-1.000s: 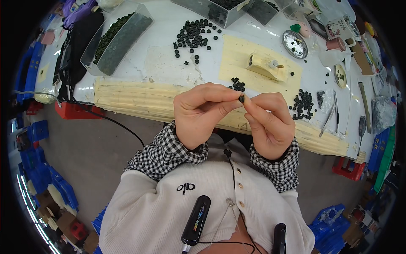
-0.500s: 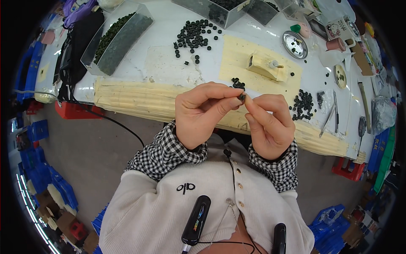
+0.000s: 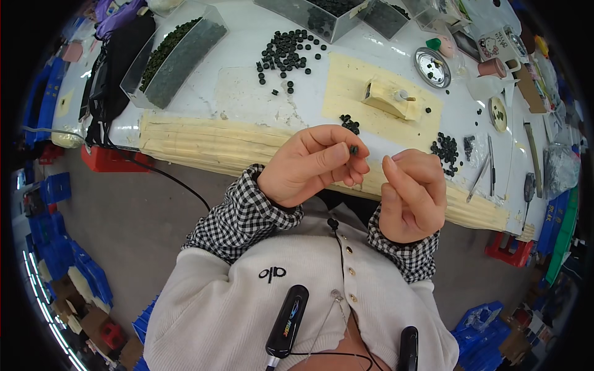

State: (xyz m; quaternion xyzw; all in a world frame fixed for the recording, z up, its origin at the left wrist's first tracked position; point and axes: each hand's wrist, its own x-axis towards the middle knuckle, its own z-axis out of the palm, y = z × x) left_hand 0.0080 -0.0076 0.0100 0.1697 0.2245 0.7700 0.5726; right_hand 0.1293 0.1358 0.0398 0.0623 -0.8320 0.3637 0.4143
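Observation:
Between the thumb and fingers of my left hand [image 3: 306, 166] is a small round black part [image 3: 354, 150], held just off the table's front edge. My right hand [image 3: 413, 196] is a short way to its right, apart from it. Its fingers are curled in with the thumb; whatever they may hold is hidden. Just beyond my left hand lies a small heap of black parts [image 3: 349, 123]. A wider scatter of black ring-like parts [image 3: 286, 52] is farther back. To the right of my right hand is another pile of small black parts [image 3: 445, 148].
A tape-covered block with a white peg [image 3: 393, 99] stands on a yellow sheet [image 3: 340, 77]. Clear bins [image 3: 185, 65] of dark parts line the back. On the right are a round metal dish [image 3: 432, 67], tweezers [image 3: 479, 176] and a screwdriver [image 3: 529, 188]. Padding [image 3: 204, 139] covers the front edge.
My hands have come apart. The right hand has moved right and down, away from the small black part, which stays in my left fingers.

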